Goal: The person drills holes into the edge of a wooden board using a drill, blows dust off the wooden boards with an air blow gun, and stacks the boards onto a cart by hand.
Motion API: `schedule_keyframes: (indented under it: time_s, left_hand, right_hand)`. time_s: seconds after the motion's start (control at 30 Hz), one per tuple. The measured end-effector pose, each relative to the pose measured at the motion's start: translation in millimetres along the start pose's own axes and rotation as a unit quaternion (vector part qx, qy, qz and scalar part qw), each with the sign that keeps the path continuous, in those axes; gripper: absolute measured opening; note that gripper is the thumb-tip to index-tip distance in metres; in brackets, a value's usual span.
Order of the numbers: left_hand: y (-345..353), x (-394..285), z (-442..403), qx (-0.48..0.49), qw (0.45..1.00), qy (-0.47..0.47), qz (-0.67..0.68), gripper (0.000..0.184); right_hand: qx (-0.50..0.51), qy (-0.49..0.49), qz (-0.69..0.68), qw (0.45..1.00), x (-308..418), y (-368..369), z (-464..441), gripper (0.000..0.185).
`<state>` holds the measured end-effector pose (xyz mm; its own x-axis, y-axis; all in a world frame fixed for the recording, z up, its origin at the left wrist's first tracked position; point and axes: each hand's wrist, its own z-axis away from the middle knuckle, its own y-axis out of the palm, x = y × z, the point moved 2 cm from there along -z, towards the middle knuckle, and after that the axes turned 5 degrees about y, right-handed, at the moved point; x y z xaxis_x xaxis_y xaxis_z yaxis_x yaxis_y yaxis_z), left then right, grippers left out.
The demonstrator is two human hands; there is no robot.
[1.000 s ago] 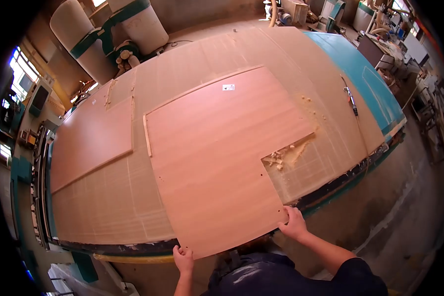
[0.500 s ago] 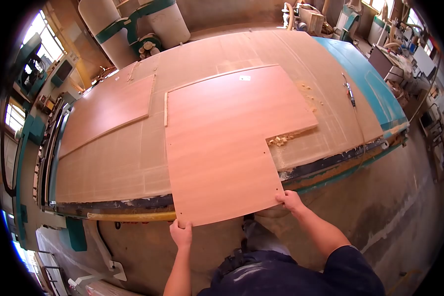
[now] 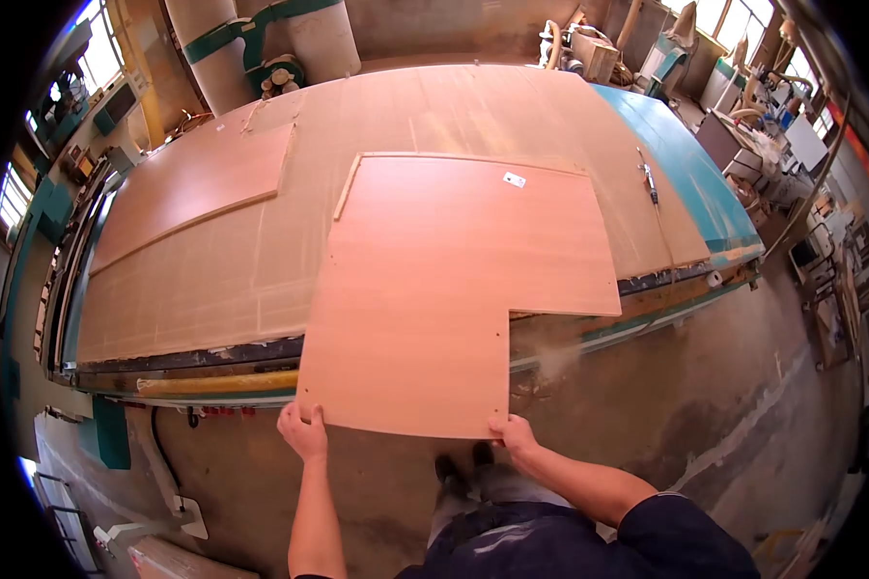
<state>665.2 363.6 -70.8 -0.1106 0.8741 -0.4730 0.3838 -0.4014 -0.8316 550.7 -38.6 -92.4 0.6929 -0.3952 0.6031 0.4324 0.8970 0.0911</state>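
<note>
I have the left hand (image 3: 304, 431) and the right hand (image 3: 514, 434) each pinching a near corner of the notched, pinkish-brown flat wooden panel (image 3: 434, 280), out past the near edge of the broad brown-topped table (image 3: 193, 285). The panel crosses that edge; from here I can't tell whether its far part touches the table. A second pinkish-brown flat panel (image 3: 208, 188) lies on the table's left, a slim, dark-and-silver hand tool (image 3: 649, 183) on its right. Beyond the table's far edge stand large pale cylinders (image 3: 323, 43).
</note>
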Motion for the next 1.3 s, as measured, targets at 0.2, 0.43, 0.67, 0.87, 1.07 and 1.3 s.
schedule_keyframes:
  time_s: [0.2, 0.43, 0.67, 0.87, 1.07, 1.3]
  left_hand:
    - [68, -54, 59, 0.066, 0.849, -0.294, 0.435, 0.067]
    - [122, -193, 224, 0.355, 0.724, -0.303, 0.508, 0.021]
    - [188, -409, 283, 0.504, 0.841, 0.066, 0.188, 0.024]
    - [262, -730, 241, 0.441, 0.829, 0.213, 0.27, 0.027]
    - [403, -930, 174, 0.31, 0.884, 0.247, 0.248, 0.038]
    - [544, -1063, 87, 0.172, 0.969, 0.176, 0.0, 0.059]
  right_hand:
    - [0.14, -0.009, 0.166, 0.976, 10, 32, -30, 0.024]
    - [0.098, -0.145, 0.338, 0.925, 59, -177, -5, 0.033]
    - [-0.143, -0.095, 0.308, 0.936, 5, -512, -34, 0.026]
    - [-0.254, -0.022, -0.025, 0.967, 49, -716, 40, 0.057]
    - [-0.505, -0.133, 0.051, 0.851, 36, -874, 67, 0.067]
    - [-0.456, -0.006, 0.059, 0.888, 63, -980, 51, 0.072]
